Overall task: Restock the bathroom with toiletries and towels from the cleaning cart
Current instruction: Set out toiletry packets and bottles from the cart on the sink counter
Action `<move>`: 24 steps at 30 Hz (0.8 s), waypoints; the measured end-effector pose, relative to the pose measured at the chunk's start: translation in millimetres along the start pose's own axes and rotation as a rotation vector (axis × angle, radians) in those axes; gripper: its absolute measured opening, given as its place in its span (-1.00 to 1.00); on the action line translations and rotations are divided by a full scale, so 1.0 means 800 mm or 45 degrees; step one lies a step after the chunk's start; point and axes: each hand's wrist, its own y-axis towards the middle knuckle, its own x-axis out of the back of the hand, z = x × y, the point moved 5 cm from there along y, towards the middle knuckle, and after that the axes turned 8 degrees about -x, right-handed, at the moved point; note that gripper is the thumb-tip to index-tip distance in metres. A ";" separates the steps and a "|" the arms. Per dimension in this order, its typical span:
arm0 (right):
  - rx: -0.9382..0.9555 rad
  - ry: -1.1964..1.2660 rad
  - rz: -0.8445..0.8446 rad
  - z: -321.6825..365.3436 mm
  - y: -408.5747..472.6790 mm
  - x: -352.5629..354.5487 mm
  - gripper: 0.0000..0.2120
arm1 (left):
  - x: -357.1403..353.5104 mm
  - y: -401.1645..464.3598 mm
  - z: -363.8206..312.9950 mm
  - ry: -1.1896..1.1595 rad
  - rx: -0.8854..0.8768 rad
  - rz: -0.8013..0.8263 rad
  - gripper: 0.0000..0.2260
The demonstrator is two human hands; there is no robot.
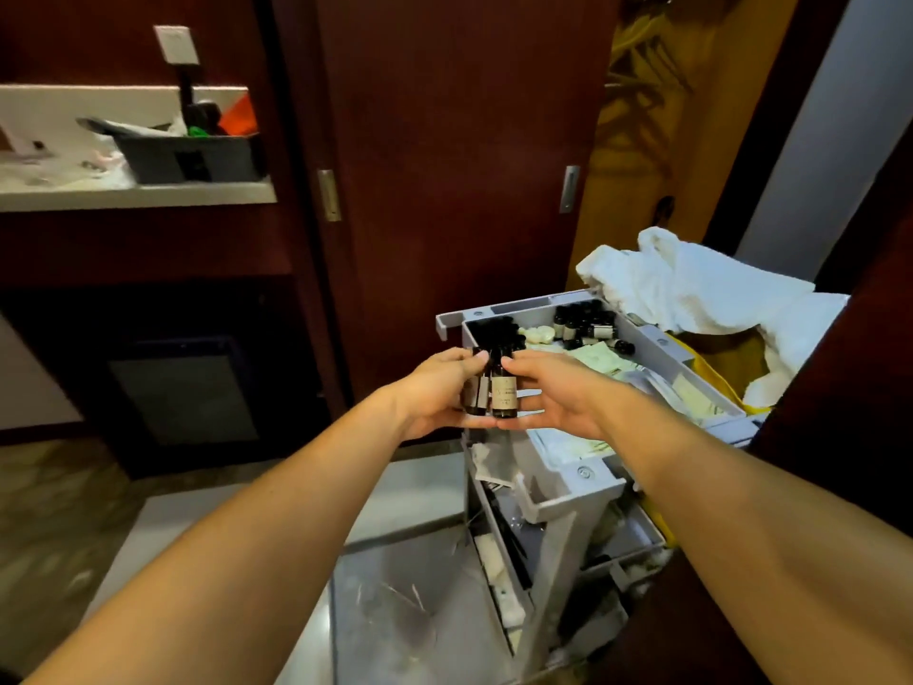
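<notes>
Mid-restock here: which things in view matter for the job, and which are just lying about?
Job: amber bottles held between left hand and right hand; spare bottles in cart tray; white towels.
Lying about: grey caddy on counter; wall switch.

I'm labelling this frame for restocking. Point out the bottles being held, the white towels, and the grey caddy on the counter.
held bottles [503, 390], head view, on the front bottle's label.
white towels [691, 284], head view, on the heap's top fold.
grey caddy [217, 160], head view, on its front wall.
</notes>
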 end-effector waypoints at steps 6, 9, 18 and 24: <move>-0.005 -0.070 0.168 -0.001 -0.024 -0.053 -0.84 | 0.028 -0.066 -0.002 -0.038 -0.022 -0.089 -0.83; -0.013 -0.112 0.248 -0.004 -0.037 -0.084 -0.84 | 0.044 -0.102 -0.002 -0.095 -0.002 -0.152 -0.77; -0.040 -0.136 0.452 -0.037 -0.086 -0.174 -0.87 | 0.091 -0.217 0.013 0.007 -0.079 -0.298 -0.77; -0.069 -0.177 0.543 -0.068 -0.144 -0.236 -0.85 | 0.106 -0.311 0.031 -0.049 -0.100 -0.385 -0.76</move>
